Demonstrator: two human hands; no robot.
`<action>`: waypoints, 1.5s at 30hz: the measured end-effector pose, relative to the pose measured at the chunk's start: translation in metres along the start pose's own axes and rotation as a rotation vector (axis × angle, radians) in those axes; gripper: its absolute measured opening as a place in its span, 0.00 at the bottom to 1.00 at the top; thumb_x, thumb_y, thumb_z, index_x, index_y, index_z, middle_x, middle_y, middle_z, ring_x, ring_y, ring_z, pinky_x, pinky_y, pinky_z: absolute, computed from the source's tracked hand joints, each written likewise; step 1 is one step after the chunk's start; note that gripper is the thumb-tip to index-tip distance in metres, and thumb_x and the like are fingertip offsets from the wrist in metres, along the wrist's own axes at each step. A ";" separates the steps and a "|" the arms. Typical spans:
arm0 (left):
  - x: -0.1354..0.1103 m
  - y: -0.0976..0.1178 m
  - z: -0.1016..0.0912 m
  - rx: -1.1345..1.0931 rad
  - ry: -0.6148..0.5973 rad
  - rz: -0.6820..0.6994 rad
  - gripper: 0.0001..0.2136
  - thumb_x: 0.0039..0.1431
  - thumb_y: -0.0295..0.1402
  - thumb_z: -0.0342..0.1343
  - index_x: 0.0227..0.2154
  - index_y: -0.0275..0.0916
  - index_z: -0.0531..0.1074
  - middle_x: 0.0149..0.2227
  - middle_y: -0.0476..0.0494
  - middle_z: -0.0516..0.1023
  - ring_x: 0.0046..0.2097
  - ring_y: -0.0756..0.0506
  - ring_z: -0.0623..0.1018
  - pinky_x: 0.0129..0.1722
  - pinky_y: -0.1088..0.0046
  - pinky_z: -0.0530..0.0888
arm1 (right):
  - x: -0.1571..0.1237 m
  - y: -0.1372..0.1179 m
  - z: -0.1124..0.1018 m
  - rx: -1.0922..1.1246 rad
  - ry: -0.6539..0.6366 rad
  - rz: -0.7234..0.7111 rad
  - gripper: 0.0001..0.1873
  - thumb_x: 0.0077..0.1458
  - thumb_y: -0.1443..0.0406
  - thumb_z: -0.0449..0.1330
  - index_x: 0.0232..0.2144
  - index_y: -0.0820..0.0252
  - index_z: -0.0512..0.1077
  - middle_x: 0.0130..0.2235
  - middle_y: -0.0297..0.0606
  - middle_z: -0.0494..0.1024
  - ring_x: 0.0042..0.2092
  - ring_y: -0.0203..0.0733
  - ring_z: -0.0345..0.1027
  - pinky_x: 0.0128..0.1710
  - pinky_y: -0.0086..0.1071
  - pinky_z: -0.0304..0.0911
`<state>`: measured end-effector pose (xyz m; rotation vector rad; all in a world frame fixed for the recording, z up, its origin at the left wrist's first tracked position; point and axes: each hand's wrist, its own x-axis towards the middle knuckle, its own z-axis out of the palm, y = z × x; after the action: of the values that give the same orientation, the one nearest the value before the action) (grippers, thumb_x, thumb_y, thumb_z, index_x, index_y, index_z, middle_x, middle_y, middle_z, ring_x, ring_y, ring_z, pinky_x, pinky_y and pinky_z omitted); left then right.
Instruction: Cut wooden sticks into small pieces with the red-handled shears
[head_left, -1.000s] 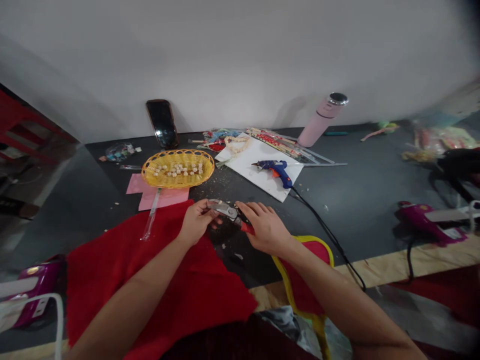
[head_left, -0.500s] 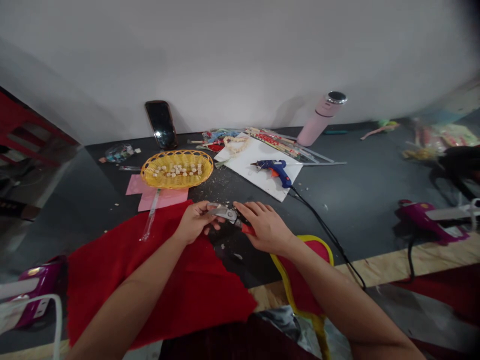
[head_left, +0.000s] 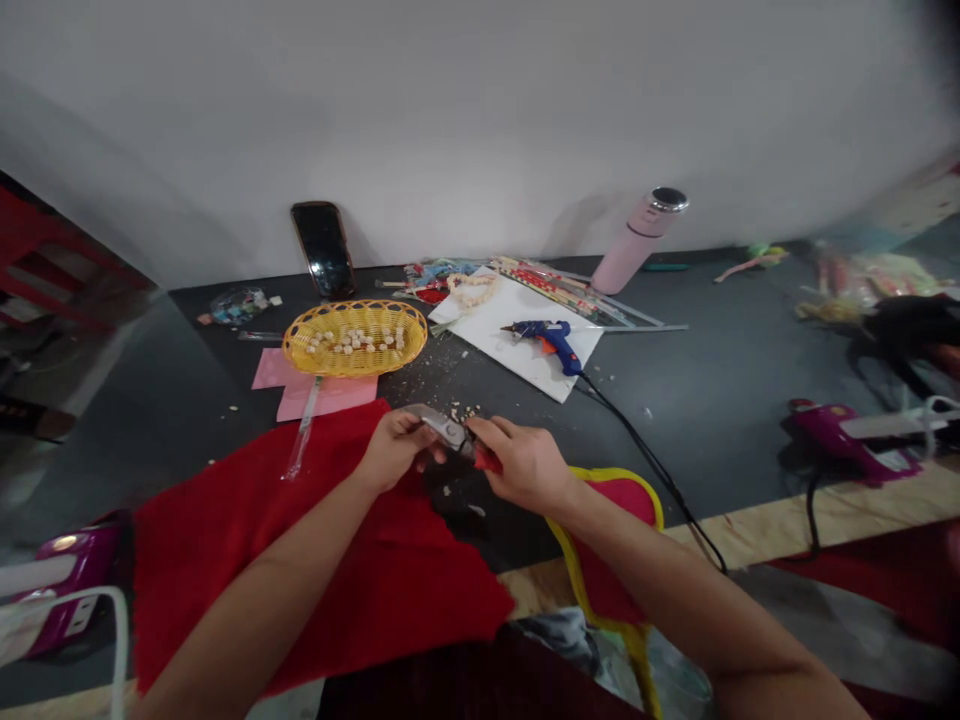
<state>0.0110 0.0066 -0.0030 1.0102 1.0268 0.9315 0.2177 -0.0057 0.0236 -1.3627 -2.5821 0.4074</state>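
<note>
My right hand point(head_left: 529, 462) is closed around the red handles of pruning shears point(head_left: 444, 428), whose silver jaws point left. Pinched together at the tip of the jaws are the fingers of my left hand point(head_left: 394, 448); whatever small thing they hold is hidden. Pale crumbs point(head_left: 461, 412) lie on the dark table just beyond the shears. Under my left forearm spreads a red cloth point(head_left: 360, 590). A yellow woven basket point(head_left: 291, 345) with several small whitish pieces point(head_left: 356, 342) stands beyond my left hand.
A blue glue gun point(head_left: 551, 338) lies on a white board point(head_left: 487, 335), its black cord running toward the front edge. Behind stand a pink bottle point(head_left: 634, 245) and a phone point(head_left: 324, 250) leaning on the wall. Purple devices point(head_left: 840, 440) sit at both sides. Pink paper point(head_left: 330, 398) lies below the basket.
The fingers of my right hand, stretched out before, are now curled around the shears' handles. More pale crumbs show beyond the jaws. My left hand stays nearly in place.
</note>
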 end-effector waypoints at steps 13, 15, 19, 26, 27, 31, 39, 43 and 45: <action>0.005 0.006 0.000 -0.198 0.016 -0.041 0.11 0.51 0.37 0.60 0.32 0.34 0.69 0.27 0.46 0.78 0.23 0.54 0.72 0.20 0.82 0.66 | 0.011 0.047 0.003 -0.077 0.147 0.344 0.35 0.54 0.50 0.55 0.60 0.52 0.51 0.53 0.41 0.69 0.47 0.49 0.68 0.40 0.37 0.65; 0.006 0.007 0.000 -0.213 0.014 -0.043 0.11 0.51 0.36 0.61 0.34 0.34 0.69 0.28 0.45 0.78 0.24 0.54 0.73 0.22 0.81 0.67 | 0.012 0.052 0.001 -0.092 0.125 0.388 0.33 0.54 0.49 0.55 0.58 0.51 0.53 0.52 0.41 0.70 0.46 0.50 0.68 0.38 0.37 0.65; 0.006 0.008 0.000 -0.225 0.003 -0.024 0.12 0.52 0.34 0.60 0.38 0.35 0.68 0.31 0.44 0.78 0.24 0.55 0.71 0.21 0.81 0.65 | 0.011 0.057 -0.004 -0.130 0.093 0.411 0.29 0.54 0.49 0.55 0.55 0.51 0.57 0.48 0.41 0.71 0.45 0.49 0.68 0.35 0.35 0.63; 0.007 0.010 0.002 -0.288 0.029 0.006 0.13 0.52 0.27 0.59 0.41 0.35 0.68 0.36 0.42 0.77 0.27 0.55 0.71 0.24 0.80 0.65 | 0.009 0.058 -0.007 -0.238 0.130 0.396 0.27 0.55 0.49 0.55 0.53 0.54 0.61 0.49 0.43 0.69 0.45 0.50 0.65 0.35 0.36 0.62; 0.007 0.010 0.002 -0.292 0.033 0.000 0.14 0.51 0.25 0.58 0.42 0.35 0.68 0.37 0.42 0.77 0.28 0.54 0.72 0.25 0.80 0.67 | 0.010 0.057 -0.007 -0.254 0.140 0.384 0.26 0.55 0.50 0.55 0.52 0.55 0.62 0.49 0.43 0.69 0.46 0.51 0.63 0.36 0.37 0.62; 0.009 0.008 -0.001 -0.297 0.052 -0.014 0.19 0.51 0.23 0.57 0.46 0.37 0.65 0.41 0.40 0.77 0.32 0.52 0.76 0.30 0.78 0.72 | 0.011 0.052 -0.009 -0.287 0.195 0.334 0.21 0.57 0.55 0.54 0.50 0.57 0.66 0.49 0.44 0.69 0.48 0.52 0.59 0.42 0.39 0.60; 0.014 0.003 -0.003 -0.369 0.071 0.023 0.23 0.53 0.22 0.56 0.52 0.39 0.59 0.44 0.38 0.77 0.36 0.49 0.79 0.34 0.75 0.75 | 0.018 0.038 -0.018 -0.263 0.211 0.133 0.15 0.60 0.65 0.49 0.47 0.54 0.70 0.48 0.41 0.71 0.49 0.47 0.57 0.43 0.38 0.56; 0.014 0.005 -0.003 -0.380 0.043 0.007 0.21 0.54 0.24 0.57 0.50 0.37 0.61 0.42 0.38 0.77 0.35 0.49 0.79 0.33 0.75 0.76 | 0.043 0.039 -0.030 -0.343 0.135 0.068 0.15 0.61 0.65 0.48 0.46 0.54 0.71 0.48 0.41 0.72 0.50 0.49 0.55 0.44 0.39 0.54; 0.015 0.004 -0.004 -0.375 0.001 0.004 0.20 0.53 0.26 0.58 0.49 0.37 0.62 0.41 0.38 0.78 0.34 0.49 0.79 0.33 0.75 0.77 | 0.061 0.040 -0.035 -0.383 0.124 0.053 0.15 0.61 0.66 0.48 0.45 0.55 0.71 0.47 0.42 0.72 0.49 0.49 0.55 0.44 0.39 0.53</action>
<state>0.0101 0.0224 -0.0030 0.6984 0.8110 1.0801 0.2253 0.0714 0.0456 -1.5179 -2.6134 -0.1724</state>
